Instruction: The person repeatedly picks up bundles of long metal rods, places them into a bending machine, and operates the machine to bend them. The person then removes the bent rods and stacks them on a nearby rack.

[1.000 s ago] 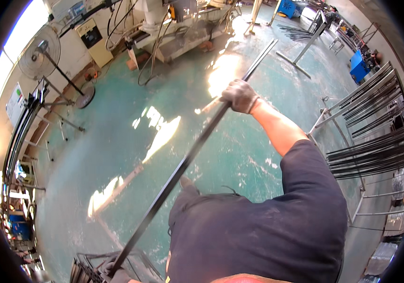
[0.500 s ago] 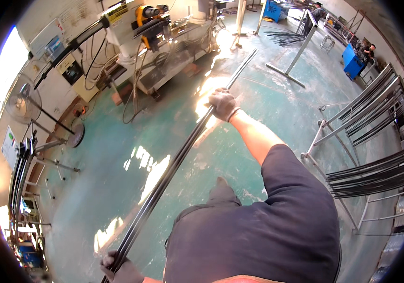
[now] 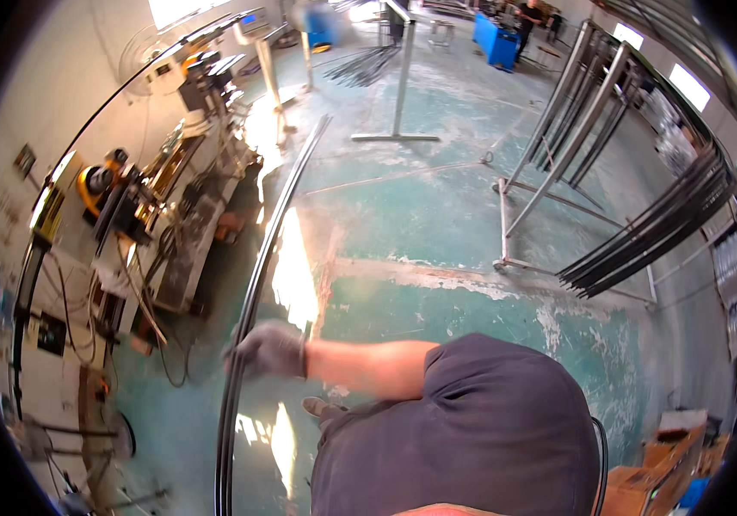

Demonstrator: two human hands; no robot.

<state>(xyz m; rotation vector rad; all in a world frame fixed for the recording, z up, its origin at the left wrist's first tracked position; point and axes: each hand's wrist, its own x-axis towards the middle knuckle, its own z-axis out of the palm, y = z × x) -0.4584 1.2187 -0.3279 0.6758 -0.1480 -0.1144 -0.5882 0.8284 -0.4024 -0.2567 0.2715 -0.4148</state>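
Several long, thin black bars (image 3: 256, 271) run in a bundle from the lower edge up toward the far side of the floor, their far tips raised and apart from anything. My right hand (image 3: 269, 350), in a grey work glove, is closed around the bundle near the middle of the picture, with the forearm stretched out to the left across my body. The glove is slightly blurred. My left hand is out of the picture, and the near end of the bars runs off the lower edge.
Machinery (image 3: 119, 206) with hoses lines the left wall. A metal rack (image 3: 506, 206) hung with dark bars (image 3: 652, 228) stands at right. Ahead is a T-footed stand (image 3: 398, 136). Cardboard boxes (image 3: 656, 473) sit at lower right. A person (image 3: 529, 26) stands by a blue cabinet (image 3: 495, 40) far off.
My view and body have turned to the right. The bars now point more nearly straight ahead, still in my right hand. My left hand has dropped out of the picture.
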